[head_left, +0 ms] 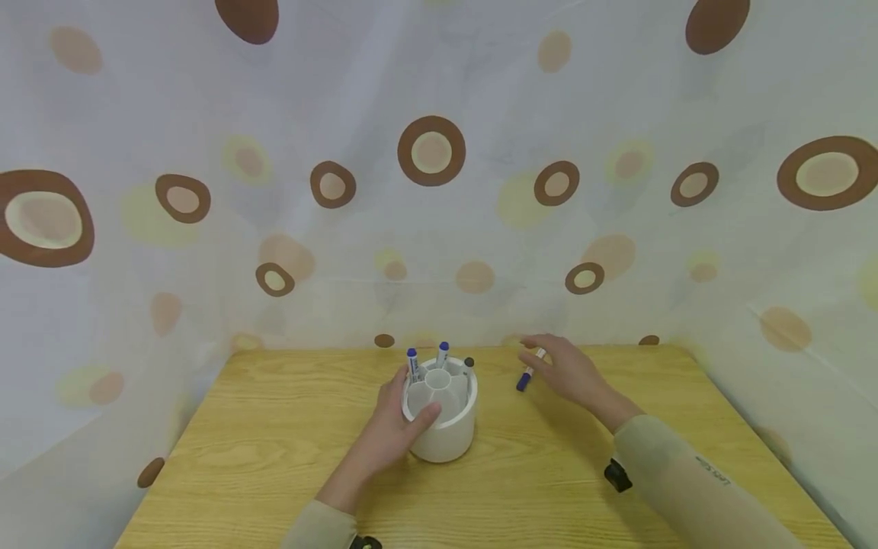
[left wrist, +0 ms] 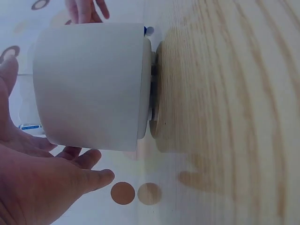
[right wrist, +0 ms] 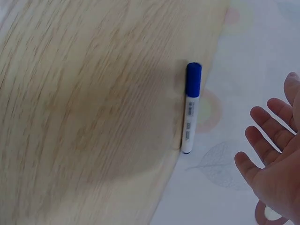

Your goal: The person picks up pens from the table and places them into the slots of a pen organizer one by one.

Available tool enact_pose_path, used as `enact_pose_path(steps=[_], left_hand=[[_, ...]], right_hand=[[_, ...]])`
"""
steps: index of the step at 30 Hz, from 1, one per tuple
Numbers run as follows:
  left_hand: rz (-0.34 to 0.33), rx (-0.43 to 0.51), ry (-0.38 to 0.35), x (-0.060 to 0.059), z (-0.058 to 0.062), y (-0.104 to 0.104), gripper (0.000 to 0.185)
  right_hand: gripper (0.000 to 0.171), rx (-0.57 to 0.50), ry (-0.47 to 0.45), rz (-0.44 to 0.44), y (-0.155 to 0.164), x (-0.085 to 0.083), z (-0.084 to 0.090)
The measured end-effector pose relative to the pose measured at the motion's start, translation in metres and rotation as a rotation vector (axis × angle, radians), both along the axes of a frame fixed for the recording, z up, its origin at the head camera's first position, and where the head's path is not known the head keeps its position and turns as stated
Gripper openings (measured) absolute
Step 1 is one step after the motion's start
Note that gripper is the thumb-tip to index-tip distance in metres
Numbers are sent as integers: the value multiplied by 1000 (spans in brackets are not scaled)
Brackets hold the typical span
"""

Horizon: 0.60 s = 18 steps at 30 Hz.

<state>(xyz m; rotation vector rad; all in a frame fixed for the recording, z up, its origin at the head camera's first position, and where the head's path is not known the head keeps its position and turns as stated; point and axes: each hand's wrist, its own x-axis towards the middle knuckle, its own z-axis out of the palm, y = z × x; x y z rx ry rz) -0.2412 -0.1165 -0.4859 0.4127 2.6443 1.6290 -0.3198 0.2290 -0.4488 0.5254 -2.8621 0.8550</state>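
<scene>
Your left hand (head_left: 394, 427) cupped the white holder (head_left: 442, 419) to steady it, probably; your right hand (head_left: 565, 370) hovered, fingers spread and empty, over the blue marker (head_left: 530, 371) near the tabletop's (head_left: 274, 442) far edge.

Even, bright, diffuse light fills all three views, without glare. The head view bows toward its edges. In the right wrist view a soft shadow spreads over the light wooden table (right wrist: 93, 117), whose grain smears with blur at lower left.

table (head_left: 274, 457): grained wood | holder (head_left: 449, 435): matt white plastic | backdrop (head_left: 480, 229): cloth
</scene>
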Motion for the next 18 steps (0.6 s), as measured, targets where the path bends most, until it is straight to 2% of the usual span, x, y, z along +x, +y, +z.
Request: enact_pose_path(steps=[4, 9, 13, 18], left_hand=[[6, 3, 11, 2, 3, 2, 96], [4, 34, 12, 0, 0, 2, 93], [-5, 62, -14, -1, -2, 3, 96], [5, 71, -50, -1, -3, 6, 101]], right_hand=[[48, 10, -2, -18, 12, -5, -7], [46, 41, 16, -21, 22, -10, -12], [47, 38, -7, -3, 30, -17, -19], [47, 64, 14, 42, 38, -28, -32]])
